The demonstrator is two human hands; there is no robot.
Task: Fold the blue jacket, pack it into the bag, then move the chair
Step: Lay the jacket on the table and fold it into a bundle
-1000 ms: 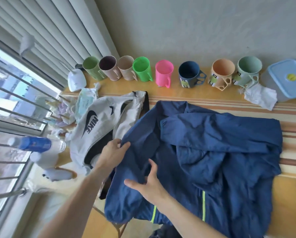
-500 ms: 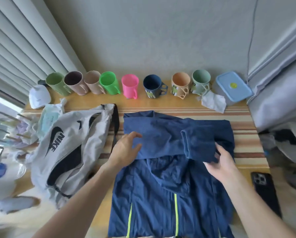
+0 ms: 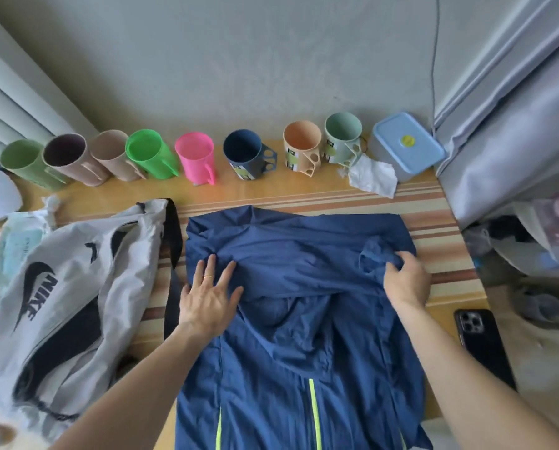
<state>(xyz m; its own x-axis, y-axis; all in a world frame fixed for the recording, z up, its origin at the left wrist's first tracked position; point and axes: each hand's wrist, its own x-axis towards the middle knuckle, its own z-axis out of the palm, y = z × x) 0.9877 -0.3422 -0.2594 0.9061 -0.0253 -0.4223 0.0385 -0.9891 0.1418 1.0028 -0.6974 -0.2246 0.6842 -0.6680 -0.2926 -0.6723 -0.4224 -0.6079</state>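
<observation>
Blue jacket (image 3: 291, 319) lies spread on the counter (image 3: 447, 280), directly ahead of both hands, its long axis running from the near edge toward the wall; hem with yellow-green stripes hangs toward the person, and the upper part with a sleeve is folded across as a horizontal band. Left hand (image 3: 208, 295) rests flat on the left end of that band, fingers splayed, palm down, gripping nothing, pinning the cloth. Right hand (image 3: 405, 280) is closed around a bunch of fabric at the right end of the band, apparently the sleeve cuff. Judgement: folding step is in progress; the next fold likely turns on bringing the right side or the hem along the long axis, with the right hand already holding cloth and better placed to lead. White Nike bag (image 3: 67, 300) lies just left of the jacket, its black strap (image 3: 172, 241) touching the jacket's left edge; left hand is nearer it. Chair not in view. Black phone (image 3: 483, 345) sits right of the jacket.
</observation>
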